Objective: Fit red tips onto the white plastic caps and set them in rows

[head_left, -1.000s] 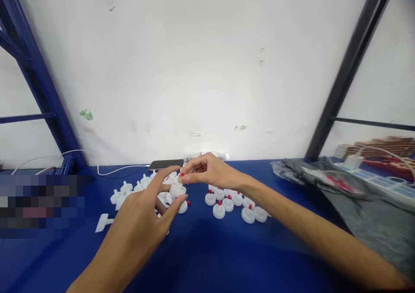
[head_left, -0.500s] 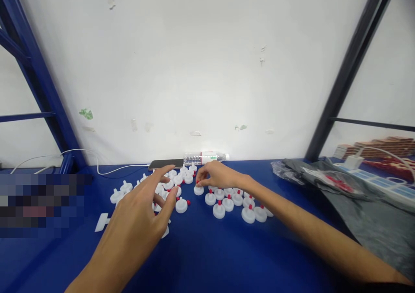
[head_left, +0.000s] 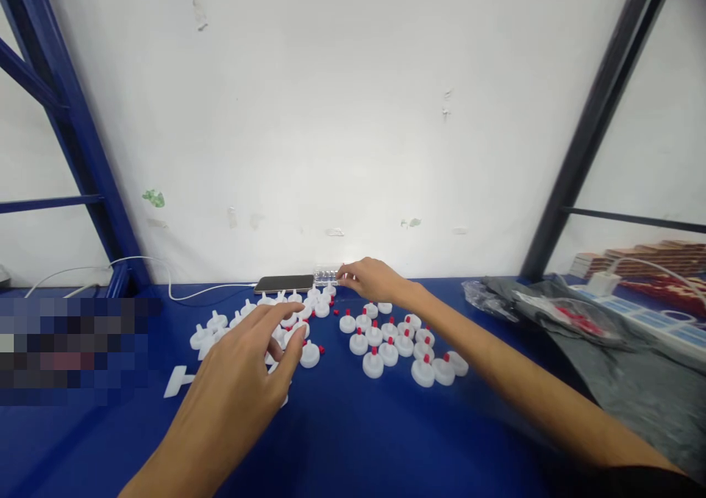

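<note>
White round caps with bare spouts (head_left: 309, 354) lie in a group on the blue table (head_left: 353, 424), left of centre. To the right stands a group of white caps with red tips (head_left: 373, 364) on their spouts. My left hand (head_left: 243, 373) hovers over the left group, thumb and fingers apart, with nothing between them. My right hand (head_left: 369, 279) is above the back of the table, in front of the clear bottle (head_left: 326, 276); its fingertips are close together, and whether they hold anything is too small to tell. A small red piece (head_left: 336, 312) lies between the groups.
A dark phone (head_left: 284, 285) with a white cable lies by the wall. At the left is a white flat piece (head_left: 176, 381). Grey plastic bags (head_left: 618, 365) and a power strip (head_left: 651, 312) are on the right.
My right hand has risen off a red-tipped cap and moved back toward the bottle. That cap now stands uncovered in the right group. My left hand has barely moved.
</note>
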`<state>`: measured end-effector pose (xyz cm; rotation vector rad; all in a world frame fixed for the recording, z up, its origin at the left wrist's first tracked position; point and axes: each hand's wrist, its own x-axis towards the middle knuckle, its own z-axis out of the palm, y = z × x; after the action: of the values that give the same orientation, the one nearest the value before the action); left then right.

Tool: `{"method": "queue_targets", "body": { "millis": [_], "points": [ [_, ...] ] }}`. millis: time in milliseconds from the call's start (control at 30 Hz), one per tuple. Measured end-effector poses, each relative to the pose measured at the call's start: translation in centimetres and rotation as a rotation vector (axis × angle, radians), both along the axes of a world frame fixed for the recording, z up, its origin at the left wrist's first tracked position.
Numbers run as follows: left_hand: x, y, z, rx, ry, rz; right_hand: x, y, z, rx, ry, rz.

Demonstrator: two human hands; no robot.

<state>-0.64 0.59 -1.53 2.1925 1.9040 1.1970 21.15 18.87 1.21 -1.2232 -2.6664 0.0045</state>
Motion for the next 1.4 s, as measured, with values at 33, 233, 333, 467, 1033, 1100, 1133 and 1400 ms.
{"method": "queue_targets", "body": {
  "millis": [33, 233, 333, 467, 1033, 1100, 1133, 1400],
  "points": [
    [0.0, 0.0, 0.0, -0.001, 0.001, -0.002, -0.5, 0.7, 0.0, 0.012, -0.011, -0.012],
    [-0.1, 0.3, -0.1, -0.010, 0.006, 0.002, -3.7, 3.6, -0.7, -0.009, -0.116, -0.032],
    [0.1, 0.3, -0.1, -0.016, 0.012, -0.002, -4.0, 3.7, -0.5, -0.011, -0.133, -0.023],
    [0.1, 0.2, 0.0, -0.037, 0.022, 0.022, -2.7, 3.0, 1.9, -0.014, -0.094, 0.046],
    [0.1, -0.9, 0.9, 0.017, -0.088, 0.022, -2.9, -5.8, 7.0, -0.107, 0.259, 0.645],
    [-0.1, -0.9, 0.9, -0.020, -0.086, 0.033, -2.9, -3.2, 6.4, -0.069, 0.245, 0.528],
    [-0.1, -0.9, 0.9, -0.043, -0.084, 0.033, -2.9, -1.9, 5.8, -0.055, 0.210, 0.460],
    [0.3, -1.6, 1.2, -0.109, -0.074, 0.064, -3.2, 3.1, 1.2, -0.164, -0.168, 0.230]
  ]
}}
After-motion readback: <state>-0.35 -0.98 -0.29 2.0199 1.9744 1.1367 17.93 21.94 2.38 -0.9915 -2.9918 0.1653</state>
